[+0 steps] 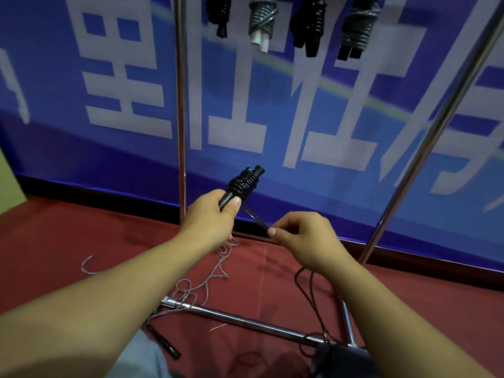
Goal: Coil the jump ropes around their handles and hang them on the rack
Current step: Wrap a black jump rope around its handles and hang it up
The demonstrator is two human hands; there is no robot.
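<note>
A blue banner (272, 105) with large pale characters is filling the background, standing behind a red carpeted floor (68, 241) and a chrome rack (181, 105).

The fingers (234, 201) of the left hand (211, 214) are curling round a pair of black handles (227, 199), gripping them just in front of the rack's left upright post. The thumb is pressing along the handles' lower end. The fingers (272, 231) of the right hand (305, 236) are pinching a thin dark rope (255, 218), which is running taut from the handles to the pinch. Beyond that hand the same rope is trailing down in loose waves toward the rack's base bar.

The black jump rope (244, 182) is showing several tight, glossy turns already wound round the upper part of the handles, with the two handle caps poking out above the coil. It is tilting up and away from the left hand, toward the banner.

A grey jump rope (201, 285) is lying in loose loops on the floor, crossing the rack's base bar, with a black handle (163, 342) resting nearer than that bar. At the top of the rack, four coiled ropes (261, 20) are hanging side by side, two black and two grey.
</note>
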